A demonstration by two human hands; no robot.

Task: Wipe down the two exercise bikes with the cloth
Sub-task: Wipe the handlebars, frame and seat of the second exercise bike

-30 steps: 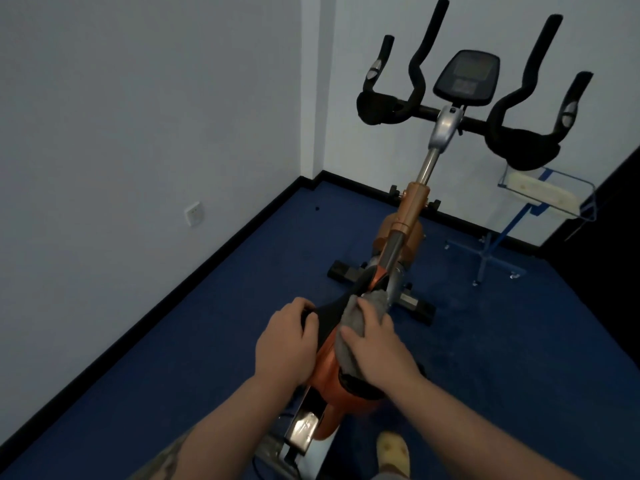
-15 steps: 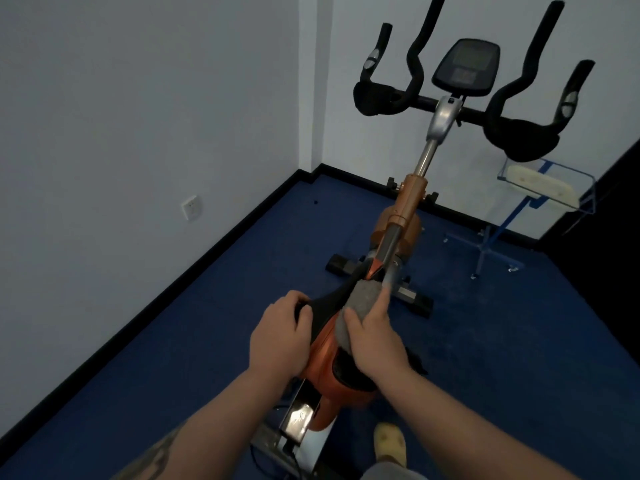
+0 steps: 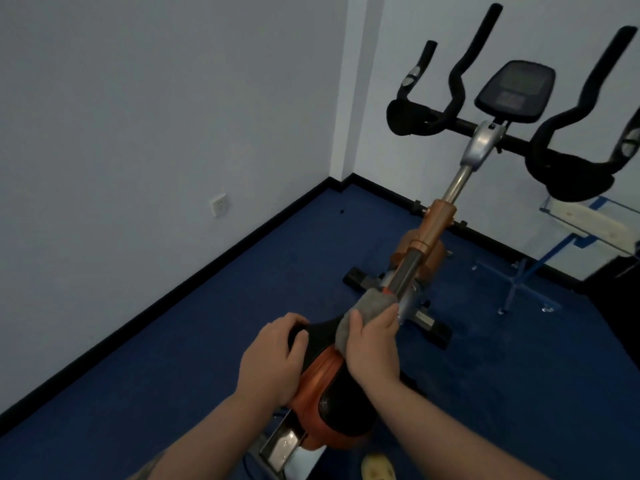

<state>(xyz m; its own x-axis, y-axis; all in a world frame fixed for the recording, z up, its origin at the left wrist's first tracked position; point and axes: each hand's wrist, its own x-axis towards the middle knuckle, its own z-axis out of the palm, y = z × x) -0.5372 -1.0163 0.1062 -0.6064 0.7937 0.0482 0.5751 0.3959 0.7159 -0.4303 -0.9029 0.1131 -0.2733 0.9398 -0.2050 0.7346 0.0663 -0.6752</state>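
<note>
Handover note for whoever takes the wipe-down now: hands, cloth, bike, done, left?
Left hand: grips the left edge of the bike seat, steadying it.
Right hand: fingers hold the grey cloth pressed on the seat's nose, beside the steel post.
Done: cannot tell how much is wiped; the cloth is at the seat front.
Left: handlebars, console, frame. Only one bike is in view; the second is out of frame.

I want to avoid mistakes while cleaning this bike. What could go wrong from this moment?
1. The right hand pushes the grey cloth off the saddle nose toward the metal post; fingers may get pinched there.
2. The left hand holds the saddle edge; if it lets go, the saddle might turn.
3. The handlebars and console look untouched and could be forgotten.
</note>
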